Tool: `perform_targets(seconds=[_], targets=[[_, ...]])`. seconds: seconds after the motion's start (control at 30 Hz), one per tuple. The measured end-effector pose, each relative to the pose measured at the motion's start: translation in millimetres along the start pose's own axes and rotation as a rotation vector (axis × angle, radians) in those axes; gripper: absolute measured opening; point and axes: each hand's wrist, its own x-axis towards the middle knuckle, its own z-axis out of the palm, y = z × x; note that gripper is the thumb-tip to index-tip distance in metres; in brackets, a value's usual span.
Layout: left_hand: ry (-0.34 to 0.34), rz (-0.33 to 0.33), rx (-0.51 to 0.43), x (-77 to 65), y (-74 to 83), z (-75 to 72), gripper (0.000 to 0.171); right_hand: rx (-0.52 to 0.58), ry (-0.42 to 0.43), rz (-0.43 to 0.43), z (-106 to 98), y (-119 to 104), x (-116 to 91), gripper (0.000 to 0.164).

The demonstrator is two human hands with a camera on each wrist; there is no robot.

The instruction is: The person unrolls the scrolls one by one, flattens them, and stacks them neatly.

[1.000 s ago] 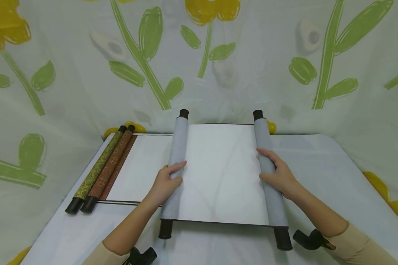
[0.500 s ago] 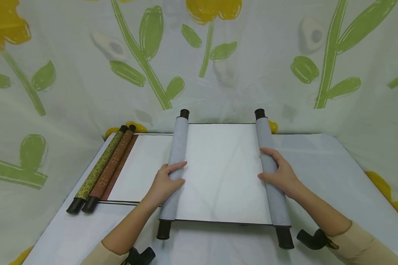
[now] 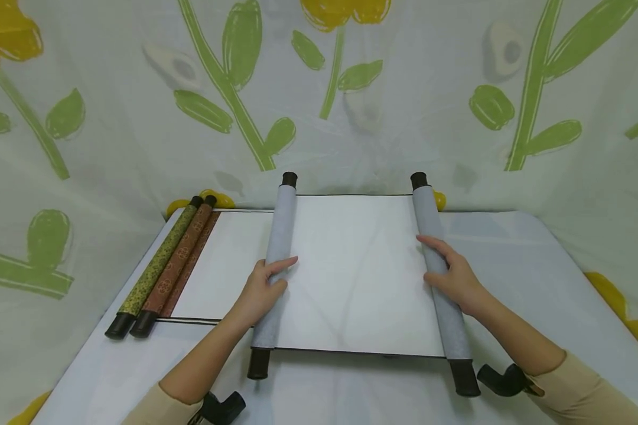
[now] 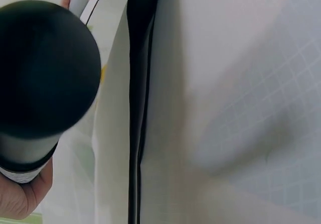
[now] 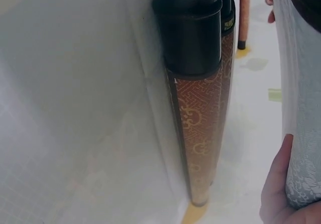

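Note:
A hand scroll with pale blue-grey backing is stretched between my hands, its white paper [image 3: 353,271] showing. My left hand [image 3: 260,292] grips the left roller [image 3: 272,319], thumb and index finger over its front. On the other side, my right hand [image 3: 457,277] holds the right roller [image 3: 452,330] between thumb and fingers. Black knobs cap both rollers; one knob [image 4: 45,68] looms large in the left wrist view. The scroll is raised over the table and overlaps a brown-patterned scroll [image 3: 172,265], partly unrolled with white paper [image 3: 225,260] showing.
Beside the brown scroll lies a rolled green-patterned scroll [image 3: 159,260], at the table's left edge. The right wrist view shows a brown-patterned roller [image 5: 193,118] with a black end cap. A white cloth covers the table [image 3: 510,265]; a flower-printed curtain [image 3: 404,118] hangs behind.
The two rollers have moved slightly apart, left one leftward and right one rightward, so the white paper between them is wider. Both hands keep their hold. The head view has tilted slightly.

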Motion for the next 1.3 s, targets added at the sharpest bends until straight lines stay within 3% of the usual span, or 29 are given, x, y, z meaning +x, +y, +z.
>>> perform_targets(seconds=[0.27, 0.37, 0.57, 0.7, 0.87, 1.13, 1.3], targets=[[0.026, 0.022, -0.039, 2.5, -0.2, -0.7, 0.048, 0.002, 0.018, -0.015, -1, 0, 4, 0.075], [0.049, 0.011, -0.032, 4.3, -0.7, -0.3, 0.048, -0.012, 0.012, 0.005, 0, -1, 5, 0.073], [0.051, 0.008, -0.008, 9.5, -1.0, -1.0, 0.050, -0.026, 0.004, 0.027, -2, -2, 7, 0.084], [0.058, 0.019, 0.020, 12.1, -2.6, -3.5, 0.048, 0.005, 0.001, 0.046, -3, -1, 6, 0.079], [0.039, 0.032, 0.048, 12.3, -7.9, -8.3, 0.045, 0.019, -0.014, 0.054, -5, 2, 7, 0.069], [-0.005, 0.002, 0.042, 11.4, -13.3, -12.6, 0.044, 0.004, -0.014, 0.058, -6, 7, 9, 0.068], [0.023, -0.014, 0.069, 14.3, -15.3, -14.9, 0.044, -0.024, -0.010, 0.083, -7, 8, 10, 0.081]])
